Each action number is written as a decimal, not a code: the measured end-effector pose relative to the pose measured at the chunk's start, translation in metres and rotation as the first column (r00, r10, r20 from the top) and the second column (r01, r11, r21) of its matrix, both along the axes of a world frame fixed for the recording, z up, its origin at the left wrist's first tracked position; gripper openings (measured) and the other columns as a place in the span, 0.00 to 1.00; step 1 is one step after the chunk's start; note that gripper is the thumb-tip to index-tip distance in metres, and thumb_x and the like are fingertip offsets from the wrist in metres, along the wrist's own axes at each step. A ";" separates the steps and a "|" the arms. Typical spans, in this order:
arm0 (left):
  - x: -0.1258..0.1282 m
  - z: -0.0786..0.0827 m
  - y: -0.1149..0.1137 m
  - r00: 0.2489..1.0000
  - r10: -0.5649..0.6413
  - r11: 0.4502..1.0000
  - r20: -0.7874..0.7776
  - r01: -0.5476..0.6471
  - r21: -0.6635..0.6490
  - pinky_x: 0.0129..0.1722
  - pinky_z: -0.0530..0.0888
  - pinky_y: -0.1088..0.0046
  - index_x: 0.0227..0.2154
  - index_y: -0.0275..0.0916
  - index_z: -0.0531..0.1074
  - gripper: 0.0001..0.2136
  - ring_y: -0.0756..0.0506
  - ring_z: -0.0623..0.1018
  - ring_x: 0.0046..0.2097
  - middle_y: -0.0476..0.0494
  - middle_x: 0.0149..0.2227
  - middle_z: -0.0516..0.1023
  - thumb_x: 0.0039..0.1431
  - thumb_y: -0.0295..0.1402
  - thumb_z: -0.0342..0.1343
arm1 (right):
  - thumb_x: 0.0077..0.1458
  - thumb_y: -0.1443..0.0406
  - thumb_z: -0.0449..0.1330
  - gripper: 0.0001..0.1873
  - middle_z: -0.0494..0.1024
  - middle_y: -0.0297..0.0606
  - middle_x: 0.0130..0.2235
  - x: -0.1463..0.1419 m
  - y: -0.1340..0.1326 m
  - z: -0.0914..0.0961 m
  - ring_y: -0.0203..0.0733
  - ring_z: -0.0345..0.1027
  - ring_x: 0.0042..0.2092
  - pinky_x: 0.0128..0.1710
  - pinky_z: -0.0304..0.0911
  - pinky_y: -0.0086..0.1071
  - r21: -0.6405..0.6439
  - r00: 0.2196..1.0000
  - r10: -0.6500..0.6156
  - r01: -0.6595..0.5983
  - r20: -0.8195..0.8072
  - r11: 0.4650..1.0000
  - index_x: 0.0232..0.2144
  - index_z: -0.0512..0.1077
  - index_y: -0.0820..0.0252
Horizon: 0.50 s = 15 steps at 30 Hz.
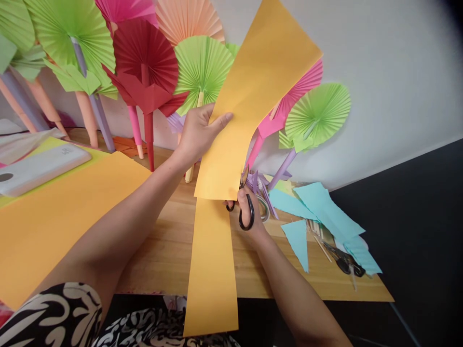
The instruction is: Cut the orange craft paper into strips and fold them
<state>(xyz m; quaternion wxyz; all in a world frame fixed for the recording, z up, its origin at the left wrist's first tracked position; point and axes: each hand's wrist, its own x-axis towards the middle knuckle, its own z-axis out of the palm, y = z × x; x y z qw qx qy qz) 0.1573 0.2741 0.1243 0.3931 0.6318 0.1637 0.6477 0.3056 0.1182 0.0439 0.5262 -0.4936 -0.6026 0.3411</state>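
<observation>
A long sheet of orange paper (253,91) is held up in front of me, over the table. My left hand (202,127) pinches its left edge, the thumb lying across the front and the fingers hidden behind. My right hand (249,212) is closed on scissors (247,212) with black handle loops. Their blades touch the paper's right edge near its lower end, partly hidden by the sheet. Below, an orange paper strip (213,270) hangs over the table's front edge; whether it joins the upper sheet, I cannot tell.
Folded paper fans (144,62) on rolled-paper stems lean along the wall. A larger orange sheet (72,212) and a white power bank (47,166) lie at left. Blue paper scraps (327,212), a second pair of scissors (347,262) and a tape roll (263,208) are on the right.
</observation>
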 end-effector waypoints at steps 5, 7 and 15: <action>0.000 0.001 -0.001 1.000 -0.014 1.000 -0.003 0.014 -0.005 0.47 0.79 0.55 0.35 0.40 0.75 0.18 0.35 0.80 0.50 0.43 0.36 0.80 0.55 0.50 0.66 | 0.62 0.39 0.51 0.27 0.68 0.35 0.28 0.000 0.001 -0.001 0.40 0.65 0.30 0.28 0.67 0.34 -0.015 1.000 -0.018 0.017 -0.011 1.000 0.32 0.66 0.54; 0.000 0.003 -0.003 1.000 -0.011 1.000 -0.006 0.011 -0.002 0.47 0.80 0.56 0.34 0.40 0.74 0.17 0.35 0.80 0.50 0.43 0.36 0.80 0.55 0.50 0.66 | 0.62 0.39 0.51 0.26 0.68 0.34 0.28 0.001 0.000 -0.001 0.39 0.65 0.29 0.28 0.68 0.34 -0.024 0.999 -0.033 0.033 -0.003 0.999 0.32 0.67 0.54; -0.002 0.005 -0.007 1.000 0.008 1.000 -0.026 -0.007 0.017 0.44 0.81 0.56 0.31 0.40 0.74 0.18 0.36 0.81 0.47 0.45 0.33 0.79 0.55 0.51 0.66 | 0.62 0.40 0.51 0.26 0.69 0.34 0.27 0.000 -0.001 -0.001 0.39 0.67 0.29 0.27 0.69 0.33 -0.024 0.999 -0.053 0.053 -0.006 0.998 0.34 0.68 0.55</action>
